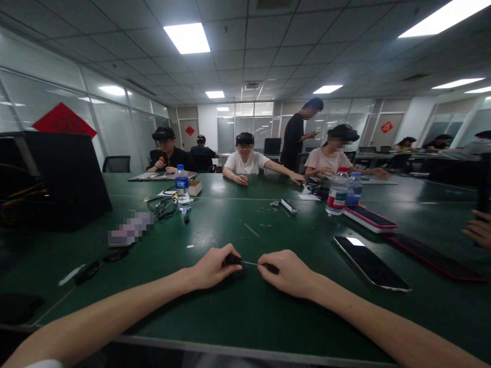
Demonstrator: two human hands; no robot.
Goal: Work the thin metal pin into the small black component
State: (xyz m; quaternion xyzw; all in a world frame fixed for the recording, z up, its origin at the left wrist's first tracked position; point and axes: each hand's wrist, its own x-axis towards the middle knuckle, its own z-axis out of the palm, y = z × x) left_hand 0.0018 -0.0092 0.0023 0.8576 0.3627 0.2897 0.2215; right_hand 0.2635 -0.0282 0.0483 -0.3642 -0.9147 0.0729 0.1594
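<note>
My left hand point(217, 266) is closed, thumb and fingers pinching a small black object point(232, 259) just above the green table point(199, 312). A thin, pale, straight strip or shaft point(250, 263) spans the gap between my hands. Its other end meets the pinched fingers of my right hand point(286, 272). Dark shows under those right fingers; whether it is shadow or part of the held thing, I cannot tell. To the right of my right hand lies a phone point(370, 263), screen up. A tiny white scrap point(190, 247) rests beyond my left wrist.
Bottles point(183, 190) point(337, 194), a cable point(163, 207), a white-and-black bar point(288, 206) with small bits, and a red-edged phone point(370, 219) lie further out. A black case point(69, 179) stands left. People point(245, 161) sit across the table; another person's hand point(479, 229) is at far right.
</note>
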